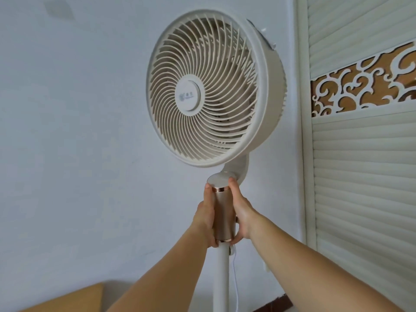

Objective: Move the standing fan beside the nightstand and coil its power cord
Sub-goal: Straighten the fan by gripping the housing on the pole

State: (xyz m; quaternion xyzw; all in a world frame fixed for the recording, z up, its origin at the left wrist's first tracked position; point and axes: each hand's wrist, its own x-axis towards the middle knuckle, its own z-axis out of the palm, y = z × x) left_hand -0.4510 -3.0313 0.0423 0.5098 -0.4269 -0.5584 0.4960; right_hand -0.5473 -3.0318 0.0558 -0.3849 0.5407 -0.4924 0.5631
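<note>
Rose-gold metal sleeve (224, 213) on the standing fan (209, 91) is my current grip point, at 6 o'clock below the fan head. The fan stands upright against the pale wall (78, 109), with the louvred wardrobe door (360, 165) just beside it at 3 o'clock.

Task status, as judged from this view: the move is in its grasp stage. I cannot confirm whether the fan is at its destination, because no nightstand is identifiable; a tan surface (74, 298) at 7 o'clock may be furniture, but I cannot tell which. The power cord (236, 280) hangs loose from the white pole (221, 273) toward 6 o'clock. Coiling is not yet done.

My left hand (206, 218) wraps the sleeve from 9 o'clock, fingers curled closed around it, thumb tip touching the white cap (219, 180) above. My right hand (239, 216) wraps it from 3 o'clock, likewise closed, thumb touching the cap edge, lower fingertips reaching the sleeve's bottom ring. Both hands hold the fan and nothing else.
</note>
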